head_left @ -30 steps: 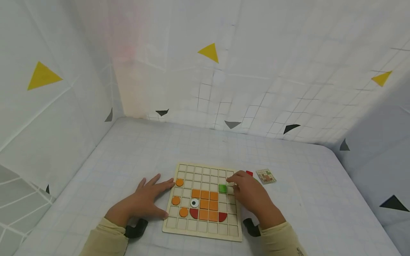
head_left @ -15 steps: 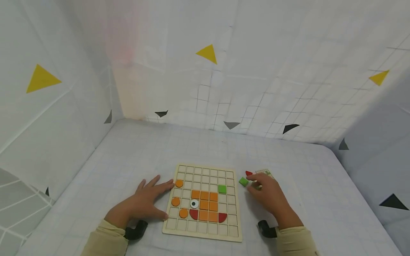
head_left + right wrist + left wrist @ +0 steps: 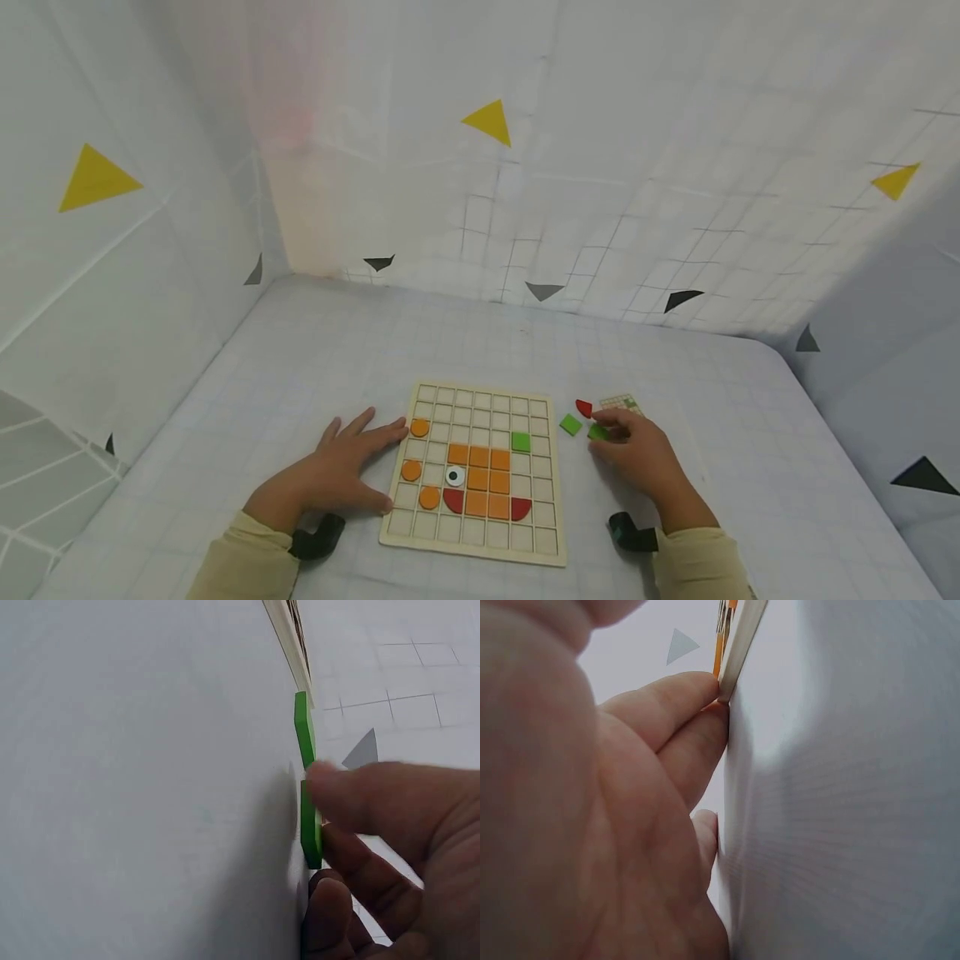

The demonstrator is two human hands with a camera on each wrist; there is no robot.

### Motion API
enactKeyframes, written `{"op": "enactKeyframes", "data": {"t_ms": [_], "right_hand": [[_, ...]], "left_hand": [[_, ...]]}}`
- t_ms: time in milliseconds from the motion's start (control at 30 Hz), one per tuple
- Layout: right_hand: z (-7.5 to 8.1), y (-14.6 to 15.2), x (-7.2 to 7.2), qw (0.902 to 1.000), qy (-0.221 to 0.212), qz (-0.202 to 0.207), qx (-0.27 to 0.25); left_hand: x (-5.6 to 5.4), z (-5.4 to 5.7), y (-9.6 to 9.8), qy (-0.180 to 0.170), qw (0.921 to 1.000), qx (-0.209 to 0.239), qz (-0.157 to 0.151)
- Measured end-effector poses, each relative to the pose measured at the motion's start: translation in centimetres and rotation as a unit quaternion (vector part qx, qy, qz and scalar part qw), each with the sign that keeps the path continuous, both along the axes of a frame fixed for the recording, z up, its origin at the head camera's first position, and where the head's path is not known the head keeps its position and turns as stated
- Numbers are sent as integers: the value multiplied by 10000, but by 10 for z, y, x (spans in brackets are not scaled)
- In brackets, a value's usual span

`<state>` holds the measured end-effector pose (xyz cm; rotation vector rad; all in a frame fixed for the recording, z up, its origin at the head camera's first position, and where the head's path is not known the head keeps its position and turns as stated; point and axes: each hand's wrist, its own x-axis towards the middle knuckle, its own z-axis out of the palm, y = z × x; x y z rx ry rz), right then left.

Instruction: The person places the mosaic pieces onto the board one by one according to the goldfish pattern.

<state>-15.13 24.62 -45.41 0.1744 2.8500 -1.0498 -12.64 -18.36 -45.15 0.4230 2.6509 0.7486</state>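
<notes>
A wooden grid board point(image 3: 442, 527) lies on the table with orange squares point(image 3: 478, 481), orange discs point(image 3: 411, 470), an eye piece point(image 3: 454, 476), red quarter-round pieces point(image 3: 521, 508) and one green square tile point(image 3: 521, 442) set in its cells. The left hand point(image 3: 333, 475) is spread at the board's left side, straight fingers touching its edge; in the left wrist view two fingertips point(image 3: 712, 684) meet that edge. Right of the board, the right hand point(image 3: 637, 450) pinches a loose green square tile point(image 3: 310, 825) at table level between thumb and fingers. Another green tile point(image 3: 571, 425) lies beside it.
A loose red piece point(image 3: 584, 408) lies behind the green tiles. Partly covered by the right hand is a small pattern card point(image 3: 626, 403). A white cloth with a faint grid covers the table point(image 3: 360, 342), and pale walls point(image 3: 420, 192) stand around it.
The right hand has moved from above the board's right side to the loose green tiles, then slightly further right, uncovering the red piece. The left hand and the pieces on the board stay put.
</notes>
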Motion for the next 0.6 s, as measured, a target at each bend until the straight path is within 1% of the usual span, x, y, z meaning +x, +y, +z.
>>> {"op": "enactKeyframes", "data": {"t_ms": [100, 200, 367, 500, 600], "right_hand": [[-3, 2, -1, 9999, 69, 121, 57], [-3, 2, -2, 9994, 128, 230, 229], [-2, -2, -2, 9986, 189, 280, 396], [2, -7, -1, 9991, 228, 250, 250], [6, -15, -1, 9982, 392, 446, 17]], "left_hand": [[0, 0, 0, -4, 10000, 0, -37], [0, 1, 0, -26, 10000, -6, -26], [0, 3, 1, -65, 10000, -11, 12], [0, 2, 0, -45, 10000, 30, -9], [0, 0, 0, -21, 10000, 43, -17]]}}
